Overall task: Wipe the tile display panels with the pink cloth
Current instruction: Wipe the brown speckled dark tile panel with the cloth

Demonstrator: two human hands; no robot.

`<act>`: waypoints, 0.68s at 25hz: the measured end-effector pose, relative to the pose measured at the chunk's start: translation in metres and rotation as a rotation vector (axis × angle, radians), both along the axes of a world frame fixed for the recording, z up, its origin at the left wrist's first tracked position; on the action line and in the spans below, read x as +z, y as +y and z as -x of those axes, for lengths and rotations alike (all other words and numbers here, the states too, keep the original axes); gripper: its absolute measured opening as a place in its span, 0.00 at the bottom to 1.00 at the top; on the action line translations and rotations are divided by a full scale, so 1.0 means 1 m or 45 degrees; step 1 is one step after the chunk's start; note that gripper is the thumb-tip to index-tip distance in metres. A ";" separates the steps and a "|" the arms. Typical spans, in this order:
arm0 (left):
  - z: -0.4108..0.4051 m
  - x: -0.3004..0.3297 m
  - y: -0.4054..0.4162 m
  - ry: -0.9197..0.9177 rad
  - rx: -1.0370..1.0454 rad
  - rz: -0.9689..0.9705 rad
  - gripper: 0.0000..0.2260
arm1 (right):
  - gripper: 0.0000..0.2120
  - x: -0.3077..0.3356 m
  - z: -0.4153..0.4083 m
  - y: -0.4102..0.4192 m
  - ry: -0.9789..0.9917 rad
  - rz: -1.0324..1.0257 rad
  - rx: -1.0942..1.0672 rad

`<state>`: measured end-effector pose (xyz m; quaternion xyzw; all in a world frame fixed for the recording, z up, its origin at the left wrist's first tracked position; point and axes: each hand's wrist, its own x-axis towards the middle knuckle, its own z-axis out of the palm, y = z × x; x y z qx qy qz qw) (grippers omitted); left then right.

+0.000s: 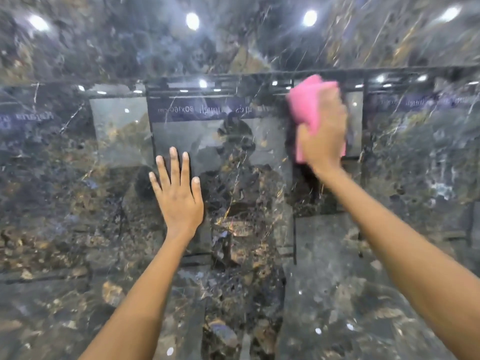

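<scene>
A glossy dark marble tile panel (78,216) with gold and white veins fills the whole view right in front of me. My right hand (323,137) presses the folded pink cloth (307,100) flat against the panel at the upper right; the hand is blurred and covers most of the cloth, so I cannot make out whether its fingers curl round the cloth. My left hand (176,193) rests flat on the panel near the middle, fingers straight and spread, holding nothing.
The polished surface mirrors ceiling spotlights (192,21), other display racks with reversed lettering (207,109), and a person's dark silhouette (236,157). No panel edge shows in view.
</scene>
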<state>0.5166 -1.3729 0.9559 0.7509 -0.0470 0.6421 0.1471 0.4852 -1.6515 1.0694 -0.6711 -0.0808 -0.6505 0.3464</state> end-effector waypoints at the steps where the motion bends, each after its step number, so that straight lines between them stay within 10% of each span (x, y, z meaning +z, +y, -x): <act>1: 0.000 0.001 0.000 -0.009 0.005 -0.002 0.24 | 0.36 -0.018 -0.004 0.020 -0.080 0.391 -0.006; 3: 0.001 0.003 0.000 -0.016 0.010 0.001 0.24 | 0.37 -0.074 -0.007 0.038 -0.172 1.378 -0.012; 5: 0.002 0.003 -0.002 -0.023 0.020 -0.007 0.24 | 0.35 -0.091 -0.008 0.012 -0.113 1.780 -0.071; 11: 0.004 0.002 -0.005 -0.028 0.016 0.036 0.24 | 0.30 0.058 0.000 0.002 -0.007 0.310 -0.129; 17: 0.017 0.001 0.005 -0.161 -0.577 0.229 0.22 | 0.35 -0.067 -0.011 0.078 -0.130 1.759 -0.009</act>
